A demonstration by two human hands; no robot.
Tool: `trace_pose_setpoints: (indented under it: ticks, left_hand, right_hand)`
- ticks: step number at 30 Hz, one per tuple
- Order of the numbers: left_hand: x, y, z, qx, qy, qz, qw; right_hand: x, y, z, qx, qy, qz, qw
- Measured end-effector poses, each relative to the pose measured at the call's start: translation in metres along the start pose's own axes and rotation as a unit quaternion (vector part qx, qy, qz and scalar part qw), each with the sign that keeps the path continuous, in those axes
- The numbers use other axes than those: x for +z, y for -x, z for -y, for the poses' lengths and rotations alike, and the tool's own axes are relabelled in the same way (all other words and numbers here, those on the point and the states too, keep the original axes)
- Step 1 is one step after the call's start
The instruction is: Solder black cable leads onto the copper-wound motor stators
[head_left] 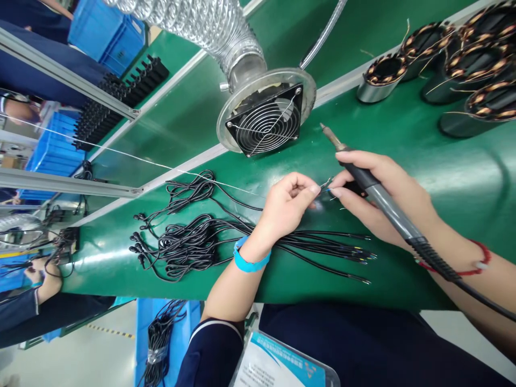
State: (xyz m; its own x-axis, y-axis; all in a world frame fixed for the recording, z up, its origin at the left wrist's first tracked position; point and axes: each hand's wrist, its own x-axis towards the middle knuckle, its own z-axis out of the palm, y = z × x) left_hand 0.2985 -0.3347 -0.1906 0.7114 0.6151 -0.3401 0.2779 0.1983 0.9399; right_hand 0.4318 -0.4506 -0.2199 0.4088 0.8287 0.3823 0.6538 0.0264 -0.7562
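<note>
A soldering iron (382,201) with a grey and black handle rests in my right hand (403,188), its metal tip pointing up and away over the bench. The thumb and a fingertip of that hand also touch thin wire ends (326,185). My left hand (288,201), with a blue band at the wrist, is closed in a pinch on the same wire ends from the other side. Beneath my left forearm lie black power cords (189,244), their stripped ends (363,255) fanned out to the right. A thin pale strand (226,185) runs in from the upper left.
A fan in a metal hood (268,126) hangs ahead of my hands on a foil duct (201,21). Several copper-wound stators (382,78) stand at the back right. A blue bin (141,322) with bundled cords sits below the bench edge. At far left a co-worker's hand (40,271) shows.
</note>
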Motion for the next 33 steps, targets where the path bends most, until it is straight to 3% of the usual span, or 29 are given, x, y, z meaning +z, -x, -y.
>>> trace_pose_setpoints:
  ticks: [4, 11, 20, 27, 33]
  left_hand:
    - [-0.001, 0.001, 0.001, 0.002, 0.01, 0.024, 1.0]
    - [-0.005, 0.002, -0.001, 0.004, 0.034, 0.062, 0.997]
    - [0.0, 0.0, 0.006, 0.047, -0.07, -0.024, 0.996]
    - [0.001, -0.003, 0.008, 0.071, -0.114, -0.051, 0.99]
    - [-0.001, -0.003, 0.011, 0.078, -0.102, -0.046, 0.991]
  right_hand:
    - [0.001, 0.0, -0.005, 0.035, -0.04, -0.012, 0.998]
    - [0.002, 0.001, -0.006, 0.013, -0.063, -0.01, 0.998]
    - [-0.002, 0.0, -0.009, -0.081, 0.066, 0.028, 0.994]
    - [-0.005, -0.001, -0.015, -0.081, 0.016, 0.055, 0.995]
    - [0.006, -0.009, -0.015, -0.018, 0.045, 0.037, 0.998]
